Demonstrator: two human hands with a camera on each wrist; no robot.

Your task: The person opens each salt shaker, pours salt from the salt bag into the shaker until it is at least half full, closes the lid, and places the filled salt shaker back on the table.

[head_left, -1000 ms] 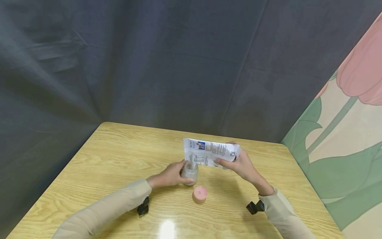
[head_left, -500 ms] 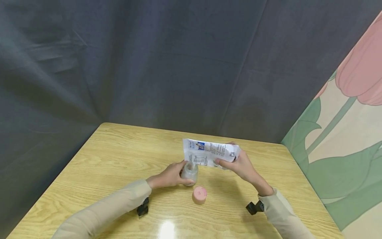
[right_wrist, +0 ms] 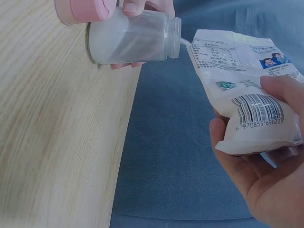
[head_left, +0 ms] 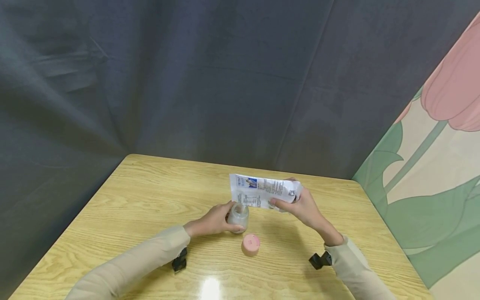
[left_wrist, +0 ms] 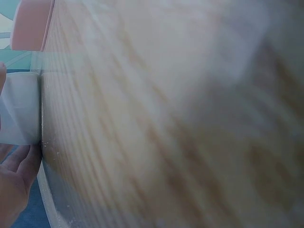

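Note:
My left hand grips a clear glass jar that stands upright on the table, thumb on the near side and fingers behind. White contents fill part of the jar, as the right wrist view shows. Over its mouth, my right hand holds a white printed plastic packet tilted, one corner lowest. A thin white stream runs from that corner into the jar. The packet's barcode faces the right wrist camera. Just in front of the jar sits a pink lid. In the left wrist view the jar is partly cut off.
The wooden table has rounded far corners. Behind it hangs a dark grey curtain, and a tulip-patterned wall stands at the right. Black wrist-camera mounts hang under both forearms.

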